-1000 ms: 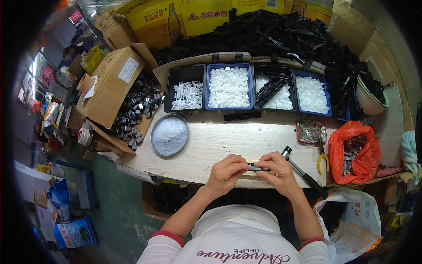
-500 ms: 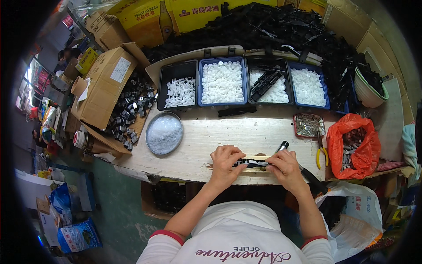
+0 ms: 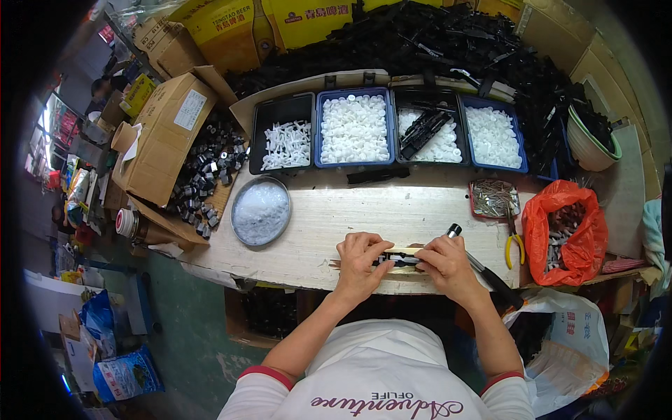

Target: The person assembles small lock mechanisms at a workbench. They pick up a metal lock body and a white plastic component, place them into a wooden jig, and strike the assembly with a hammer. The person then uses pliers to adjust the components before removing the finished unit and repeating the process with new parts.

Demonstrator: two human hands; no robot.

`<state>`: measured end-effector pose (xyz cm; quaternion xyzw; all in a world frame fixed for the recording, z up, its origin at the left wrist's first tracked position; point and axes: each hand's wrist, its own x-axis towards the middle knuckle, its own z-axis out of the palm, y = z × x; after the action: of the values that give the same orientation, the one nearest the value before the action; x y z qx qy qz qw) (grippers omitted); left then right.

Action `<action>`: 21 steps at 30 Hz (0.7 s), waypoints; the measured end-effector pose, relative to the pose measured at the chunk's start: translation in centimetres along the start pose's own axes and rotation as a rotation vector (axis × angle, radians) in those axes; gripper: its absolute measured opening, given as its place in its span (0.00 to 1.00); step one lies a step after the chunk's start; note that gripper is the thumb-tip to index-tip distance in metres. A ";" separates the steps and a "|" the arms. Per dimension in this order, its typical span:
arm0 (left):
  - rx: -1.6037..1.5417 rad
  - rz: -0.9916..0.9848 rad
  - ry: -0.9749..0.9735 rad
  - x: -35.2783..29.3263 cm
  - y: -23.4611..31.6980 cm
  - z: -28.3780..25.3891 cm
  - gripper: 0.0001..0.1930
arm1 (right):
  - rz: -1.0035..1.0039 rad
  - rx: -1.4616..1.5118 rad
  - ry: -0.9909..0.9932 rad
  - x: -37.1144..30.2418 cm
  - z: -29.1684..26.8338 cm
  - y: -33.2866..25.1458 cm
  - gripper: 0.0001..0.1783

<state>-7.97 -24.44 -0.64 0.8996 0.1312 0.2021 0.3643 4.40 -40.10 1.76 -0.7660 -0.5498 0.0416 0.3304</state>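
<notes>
At the table's front edge I hold a narrow black plastic part with white pieces in it [image 3: 400, 257] between both hands. My left hand [image 3: 360, 263] grips its left end, thumb and fingers closed. My right hand [image 3: 448, 269] is pinched on its right end, fingertips close to the white pieces. A pale wooden strip [image 3: 407, 250] lies just behind the part. Beside my right hand rests a hammer-like tool [image 3: 495, 283] with a black handle, its metal head partly hidden by the hand.
Bins of small white parts [image 3: 355, 129] line the back, before a heap of black parts [image 3: 434, 45]. A round dish of clear flakes [image 3: 261, 212] stands left. To the right are a tray of metal pins [image 3: 494, 198], yellow-handled pliers [image 3: 514, 250] and a red bag [image 3: 593, 241].
My right hand has shifted slightly left along the black part, toward my left hand. The left hand stays almost where it was.
</notes>
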 end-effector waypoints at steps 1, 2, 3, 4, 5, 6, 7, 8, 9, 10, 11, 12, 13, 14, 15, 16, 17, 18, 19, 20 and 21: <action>-0.001 -0.002 0.007 0.0 0.0 0.0 0.16 | 0.008 0.007 0.001 0.0 0.0 0.1 0.11; -0.001 -0.004 0.014 0.0 0.1 0.0 0.15 | 0.015 0.014 0.002 0.0 0.0 0.2 0.11; -0.001 -0.006 0.022 0.0 0.1 0.0 0.15 | 0.022 0.022 0.004 0.0 0.1 0.3 0.11; 0.001 0.012 0.025 0.0 0.1 0.0 0.14 | 0.022 0.024 -0.004 -0.1 0.1 0.4 0.11; 0.003 0.031 0.028 -0.1 0.0 0.1 0.13 | 0.024 0.025 -0.012 -0.1 0.1 0.5 0.11; 0.005 0.049 0.030 -0.2 -0.1 0.2 0.11 | 0.026 0.026 -0.019 -0.2 0.1 0.5 0.11; 0.022 0.078 0.037 -0.2 -0.2 0.2 0.11 | 0.023 0.017 -0.025 -0.2 0.1 0.5 0.11; 0.039 0.105 0.045 -0.4 -0.3 0.3 0.10 | 0.019 0.010 -0.032 -0.3 0.0 0.5 0.11; 0.057 0.132 0.052 -0.5 -0.3 0.3 0.09 | 0.016 0.002 -0.039 -0.3 0.0 0.5 0.12; 0.071 0.141 0.049 -0.5 -0.3 0.3 0.09 | -0.011 -0.025 -0.029 -0.5 -0.1 0.6 0.12; 0.083 0.151 0.045 -0.4 -0.2 0.3 0.08 | -0.036 -0.055 -0.019 -0.6 -0.1 0.8 0.13; 0.096 0.162 0.042 -0.3 -0.2 0.3 0.08 | -0.062 -0.084 -0.009 -0.8 -0.1 0.9 0.14; 0.103 0.162 0.032 -0.3 -0.1 0.3 0.08 | -0.092 -0.118 0.002 -0.9 -0.1 0.9 0.14; 0.108 0.165 0.023 -0.2 0.0 0.2 0.08 | -0.121 -0.153 0.015 -1.0 0.0 0.9 0.15; 0.114 0.168 0.013 -0.1 0.0 0.2 0.08 | -0.150 -0.189 0.027 -1.1 0.0 0.9 0.15; 0.115 0.167 0.012 -0.1 0.0 0.2 0.08 | -0.184 -0.205 0.021 -1.3 0.0 0.9 0.15; 0.117 0.170 0.012 0.0 -0.1 0.3 0.08 | -0.218 -0.223 0.020 -1.3 0.1 0.8 0.15; 0.120 0.174 0.012 0.0 -0.2 0.3 0.08 | -0.253 -0.242 0.018 -1.3 0.2 0.8 0.15; 0.122 0.166 0.009 -0.1 -0.2 0.3 0.09 | -0.244 -0.215 -0.007 -1.5 0.4 0.7 0.15; 0.120 0.166 0.012 -0.1 -0.2 0.2 0.09 | -0.236 -0.197 -0.029 -1.5 0.4 0.7 0.15; 0.119 0.165 0.014 -0.1 -0.2 0.2 0.10 | -0.229 -0.179 -0.051 -1.4 0.3 0.8 0.15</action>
<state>-8.02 -24.50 -0.92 0.9258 0.0709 0.2298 0.2915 4.42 -41.29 0.66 -0.7234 -0.6433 -0.0259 0.2493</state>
